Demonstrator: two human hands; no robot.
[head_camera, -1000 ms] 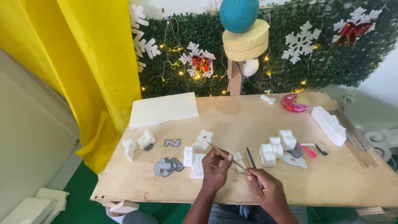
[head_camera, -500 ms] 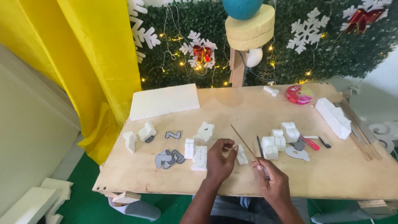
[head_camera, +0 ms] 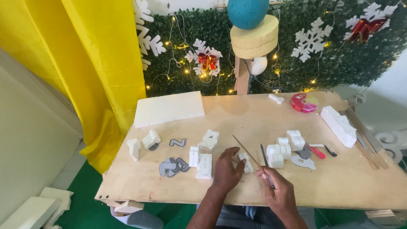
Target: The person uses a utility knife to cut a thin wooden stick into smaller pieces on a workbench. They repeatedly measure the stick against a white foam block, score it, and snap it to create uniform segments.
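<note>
My left hand (head_camera: 226, 171) rests on the plywood table (head_camera: 254, 123) with its fingertips against a small white foam cut-out (head_camera: 246, 163). My right hand (head_camera: 280, 195) pinches a thin wooden stick (head_camera: 246, 151) that slants up and to the left over that foam piece. The same hand also holds a slim dark tool (head_camera: 266, 163), and its tip points away from me. Other white foam shapes (head_camera: 205, 165) lie just left of my left hand.
Grey number cut-outs (head_camera: 172, 166) and more foam blocks (head_camera: 285, 149) lie across the table. A white foam sheet (head_camera: 168, 108) sits back left, a long foam block (head_camera: 338, 126) and wooden sticks (head_camera: 365, 148) right. A red cutter (head_camera: 315, 151), pink tape dispenser (head_camera: 304, 102), yellow curtain (head_camera: 97, 59).
The view has tilted so the table sits lower and closer. My hands have shifted slightly right, and the stick now points more steeply up-left over the foam piece.
</note>
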